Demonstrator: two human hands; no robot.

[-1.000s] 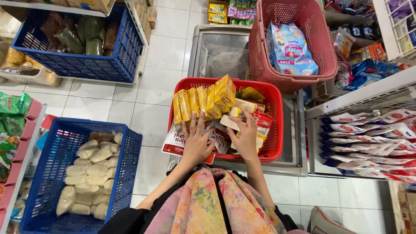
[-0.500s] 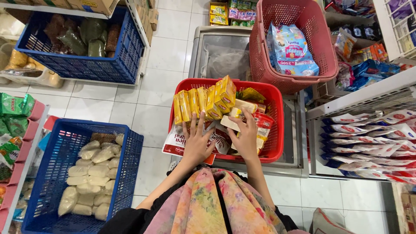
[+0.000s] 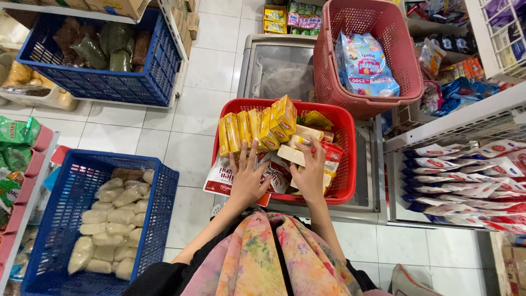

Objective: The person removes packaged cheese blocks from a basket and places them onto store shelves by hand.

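We count 5 yellow boxes [image 3: 256, 129] in 1 red basket [image 3: 346, 164] | left hand [image 3: 247, 178] flat on red-white packet [image 3: 224, 178] at 7 o'clock | right hand [image 3: 310, 174] grips 1 cream box [image 3: 292, 155]

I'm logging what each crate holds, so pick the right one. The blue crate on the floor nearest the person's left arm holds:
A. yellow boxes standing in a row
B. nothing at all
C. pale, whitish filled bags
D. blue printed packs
C: the blue crate at the lower left is packed with pale, whitish filled bags; the yellow boxes stand in the red basket where both hands work.
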